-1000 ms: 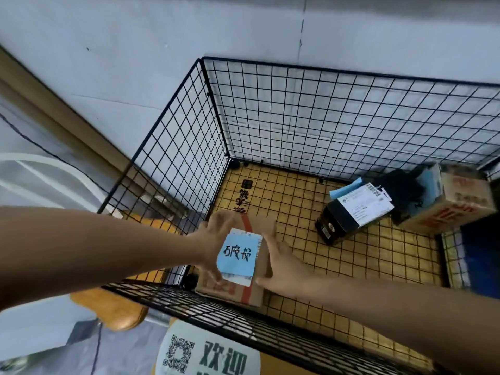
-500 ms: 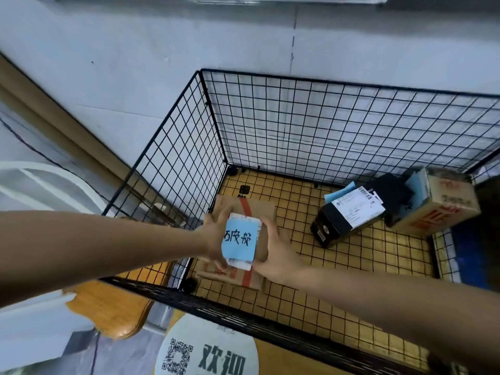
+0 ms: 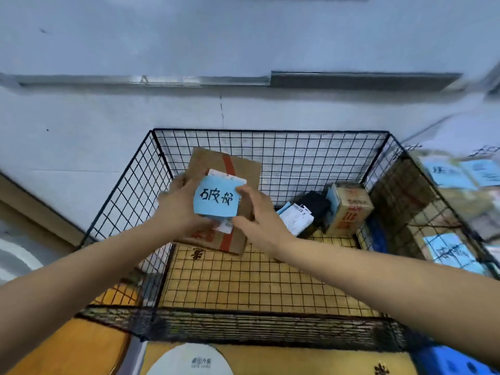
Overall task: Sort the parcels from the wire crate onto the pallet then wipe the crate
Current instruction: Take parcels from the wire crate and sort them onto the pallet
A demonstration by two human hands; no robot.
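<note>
A flat brown cardboard parcel (image 3: 238, 169) with red tape and a blue handwritten label hangs lifted above the left part of the black wire crate (image 3: 270, 147). My left hand (image 3: 181, 207) grips its left edge and my right hand (image 3: 257, 217) grips its right edge, thumbs on the label. At the crate's right back corner lie a black parcel (image 3: 315, 205) with a white label and a small brown carton (image 3: 349, 209) on the yellow mat floor.
Outside the crate's right wall sit several parcels with blue labels (image 3: 446, 250). A white wall stands behind the crate. A wooden board (image 3: 67, 345) and a round white sticker (image 3: 189, 361) lie in front, with something blue (image 3: 446, 361) at the lower right.
Both hands have raised the taped parcel from the crate floor up toward rim height. The camera has tilted up and right, bringing the labelled parcels on the right into view.
</note>
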